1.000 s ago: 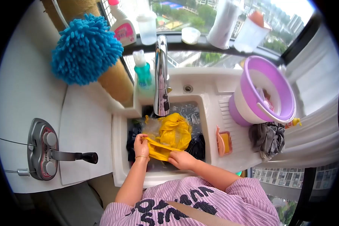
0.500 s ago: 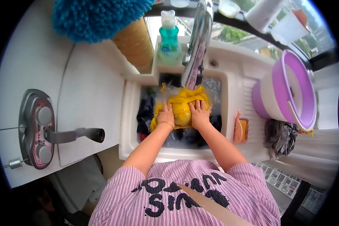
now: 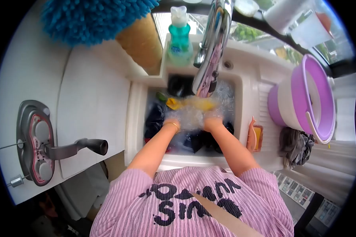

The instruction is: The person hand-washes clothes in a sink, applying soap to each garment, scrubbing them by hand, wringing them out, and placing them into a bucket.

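Both hands are sunk in the cloudy, foaming water of a white sink (image 3: pixel 133 118). My left hand (image 3: pixel 171 119) is under to about the wrist, where a thin gold bangle (image 3: pixel 173 125) shows. My right hand (image 3: pixel 212 121) is under at the same depth on the other side. Between and beyond them, parts of a yellow cloth (image 3: pixel 173 103) break the surface; the rest of it is blurred by splash. Foam hides the fingers of both hands, so their grip on the cloth does not show. Dark cloth (image 3: pixel 156 114) soaks around them. A chrome faucet (image 3: pixel 205 79) hangs over the basin.
A green soap bottle (image 3: pixel 179 37) stands at the sink's back edge. On the ribbed drainboard to the right are a soap dish (image 3: pixel 255 136), a purple and white bucket (image 3: pixel 282 96) and a crumpled grey cloth (image 3: pixel 296 146). A blue fuzzy-topped post (image 3: pixel 140 43) stands at back left.
Both hands have gone down into the water, taking the bulging yellow cloth mostly under. Foam and splashing now cover where the fingers lay spread on it. The view has shifted slightly.
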{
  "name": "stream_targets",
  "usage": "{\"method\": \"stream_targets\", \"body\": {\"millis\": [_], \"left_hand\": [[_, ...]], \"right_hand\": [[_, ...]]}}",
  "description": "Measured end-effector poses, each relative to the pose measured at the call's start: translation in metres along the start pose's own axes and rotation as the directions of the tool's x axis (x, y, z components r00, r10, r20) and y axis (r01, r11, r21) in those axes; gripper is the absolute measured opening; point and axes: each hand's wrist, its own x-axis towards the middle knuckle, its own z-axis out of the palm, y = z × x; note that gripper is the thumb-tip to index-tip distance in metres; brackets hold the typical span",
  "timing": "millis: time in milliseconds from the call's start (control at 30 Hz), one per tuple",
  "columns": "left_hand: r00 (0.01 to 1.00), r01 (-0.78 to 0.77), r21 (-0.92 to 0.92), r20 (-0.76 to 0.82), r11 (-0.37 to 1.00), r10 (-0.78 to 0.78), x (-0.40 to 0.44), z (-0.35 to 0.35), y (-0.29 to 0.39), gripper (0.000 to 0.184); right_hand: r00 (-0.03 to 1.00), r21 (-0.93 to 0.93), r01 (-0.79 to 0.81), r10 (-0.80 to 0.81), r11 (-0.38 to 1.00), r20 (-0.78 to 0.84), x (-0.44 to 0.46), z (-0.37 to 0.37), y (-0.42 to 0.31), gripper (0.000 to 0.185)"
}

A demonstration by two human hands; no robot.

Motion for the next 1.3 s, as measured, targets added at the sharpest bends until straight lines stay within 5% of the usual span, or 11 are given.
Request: {"method": "stream_targets", "body": {"millis": [67, 133, 433, 633, 767, 933, 1067, 1133, 1167, 1200, 1300], "left_hand": [[0.998, 0.056, 0.048, -0.040, 0.997, -0.054, -0.012, -0.009, -0.023, 0.038], [0.990, 0.034, 0.109, -0.143, 0.993, -0.018, -0.039, -0.015, -0.038, 0.031], [0.910, -0.061, -0.025, -0.412, 0.998, 0.046, -0.143, -0.110, 0.004, 0.030], [0.451, -0.518, -0.048, -0.863, 0.854, 0.225, -0.222, -0.208, 0.052, 0.029], [0.137, -0.530, 0.132, -0.961, 0.837, 0.238, -0.303, -0.287, 0.089, 0.026], [0.082, -0.623, 0.180, -0.953, 0.761, 0.293, -0.332, -0.351, 0.077, 0.028], [0.223, -0.680, 0.202, -0.858, 0.705, 0.462, -0.335, -0.334, 0.078, 0.030], [0.303, -0.654, 0.153, -0.844, 0.741, 0.442, -0.297, -0.284, 0.073, 0.032], [0.410, -0.673, 0.047, -0.808, 0.738, 0.424, -0.275, -0.256, 0.071, 0.034], [0.548, -0.573, -0.093, -0.782, 0.814, 0.297, -0.243, -0.225, 0.062, 0.035], [0.693, -0.426, -0.048, -0.659, 0.904, 0.292, -0.137, -0.122, 0.029, 0.032]], "right_hand": [[1.000, -0.036, 0.021, -0.020, 0.999, 0.015, -0.016, -0.016, 0.013, 0.041], [0.845, -0.019, 0.201, -0.183, 0.979, -0.502, -0.048, 0.002, 0.034, 0.037], [0.707, 0.113, 0.366, -0.198, 0.924, -0.679, -0.118, -0.070, 0.040, 0.012], [0.453, 0.203, 0.472, -0.039, 0.858, -0.890, -0.241, -0.222, 0.030, 0.018], [-0.136, -0.134, 0.552, -0.070, 0.823, -0.988, -0.289, -0.294, 0.043, 0.017], [-0.483, -0.474, 0.095, -0.376, 0.875, -0.791, -0.367, -0.377, 0.056, 0.013], [0.024, 0.000, 0.458, -0.013, 0.889, -1.000, -0.377, -0.311, 0.004, 0.014], [0.140, 0.016, 0.650, -0.099, 0.760, -0.985, -0.286, -0.279, 0.057, 0.017], [0.078, -0.130, 0.615, -0.225, 0.777, -0.971, -0.261, -0.253, 0.056, 0.017], [0.423, 0.089, 0.512, -0.160, 0.854, -0.892, -0.243, -0.228, 0.049, 0.016], [0.744, 0.130, 0.245, -0.101, 0.961, -0.661, -0.161, -0.132, 0.037, 0.025]]}}
